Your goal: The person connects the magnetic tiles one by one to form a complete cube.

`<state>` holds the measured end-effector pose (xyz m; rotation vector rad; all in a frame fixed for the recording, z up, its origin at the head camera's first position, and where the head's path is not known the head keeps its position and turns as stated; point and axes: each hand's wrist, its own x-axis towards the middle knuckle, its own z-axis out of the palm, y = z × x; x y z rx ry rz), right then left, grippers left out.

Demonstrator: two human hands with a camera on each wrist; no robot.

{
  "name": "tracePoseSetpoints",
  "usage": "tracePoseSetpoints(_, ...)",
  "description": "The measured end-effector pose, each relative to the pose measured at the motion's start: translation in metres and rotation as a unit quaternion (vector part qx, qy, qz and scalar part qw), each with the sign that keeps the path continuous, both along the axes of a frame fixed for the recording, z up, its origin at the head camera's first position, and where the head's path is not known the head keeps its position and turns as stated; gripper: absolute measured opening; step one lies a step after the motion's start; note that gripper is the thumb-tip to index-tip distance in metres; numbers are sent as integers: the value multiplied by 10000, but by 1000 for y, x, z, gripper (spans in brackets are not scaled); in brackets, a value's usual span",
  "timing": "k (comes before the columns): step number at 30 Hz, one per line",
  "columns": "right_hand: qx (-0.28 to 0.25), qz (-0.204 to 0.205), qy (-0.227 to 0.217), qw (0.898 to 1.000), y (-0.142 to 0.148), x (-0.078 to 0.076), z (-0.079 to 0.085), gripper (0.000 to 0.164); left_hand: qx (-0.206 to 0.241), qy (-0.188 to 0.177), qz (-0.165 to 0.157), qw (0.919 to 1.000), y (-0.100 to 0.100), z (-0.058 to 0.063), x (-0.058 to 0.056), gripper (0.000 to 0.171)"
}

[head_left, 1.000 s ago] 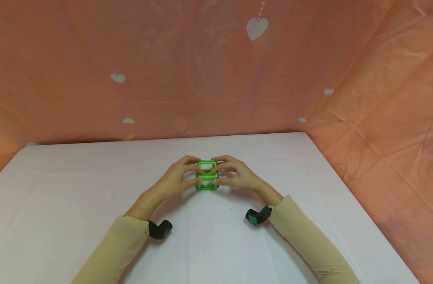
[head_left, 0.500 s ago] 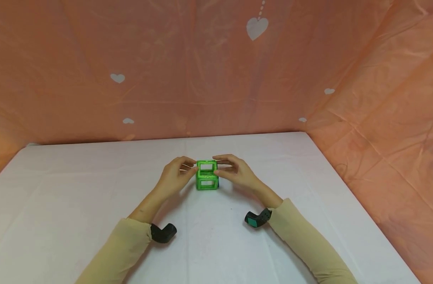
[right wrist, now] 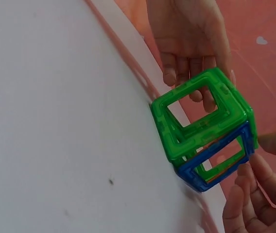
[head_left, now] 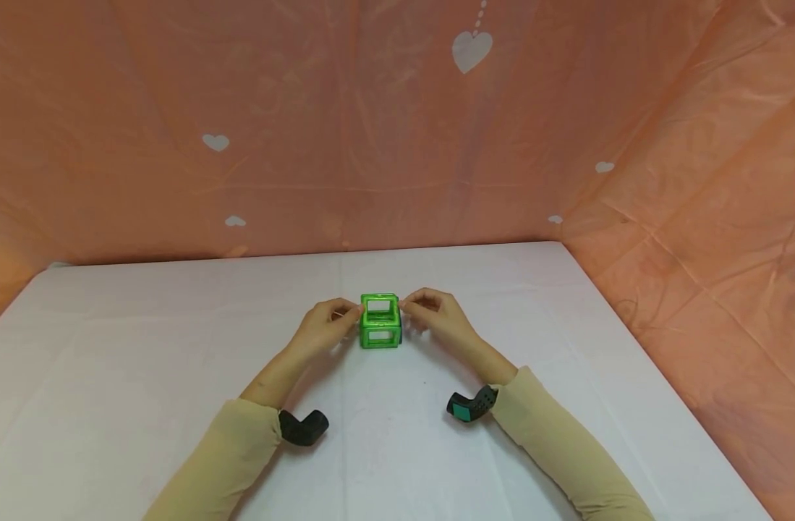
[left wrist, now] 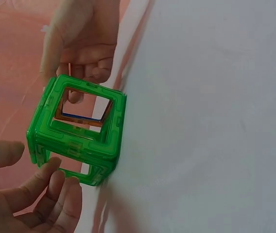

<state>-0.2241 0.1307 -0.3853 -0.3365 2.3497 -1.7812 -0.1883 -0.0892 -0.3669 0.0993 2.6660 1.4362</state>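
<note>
A cube of see-through magnetic tiles (head_left: 380, 323) stands on the white table between my two hands. Its top and front are green square frames, and a blue tile (right wrist: 215, 146) forms the right side. Through the front opening an orange frame (left wrist: 75, 119) shows in the left wrist view. My left hand (head_left: 322, 325) pinches at the upper left edge, thumb by the top tile and fingertips against the side. On the opposite side my right hand (head_left: 445, 318) pinches the upper right edge, its thumb above and its fingers at the blue tile's corner.
A white cloth covers the table (head_left: 176, 347). An orange sheet (head_left: 371, 145) with white hearts hangs behind it and along the right. Black wrist cameras (head_left: 304, 428) stick out from both sleeves.
Earlier, fingers of both hands lay over the cube's front and top. They have drawn apart to its left and right upper edges, uncovering the green front; the cube stays in place.
</note>
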Motion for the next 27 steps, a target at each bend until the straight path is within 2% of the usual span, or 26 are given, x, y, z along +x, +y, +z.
tracePoseSetpoints(9, 242, -163, -637, 9975, -1, 2, 3, 33, 253, -461, -58, 9986, 0, -2, -4, 41)
tracePoseSetpoints(16, -131, -85, -1328, 9910, -4, 4, 8, 27, 490, -733, -65, 9961, 1, -3, -5, 41)
tracePoseSetpoints(21, -466, 19, -1474, 9880, -4, 3, 7, 21, 577, -805, -87, 9950, 1, -4, -5, 41)
tracePoseSetpoints(27, -568, 24, -1493, 9872, -5, 1, 5, 18, 615, -817, -131, 9947, 1, -4, -4, 42)
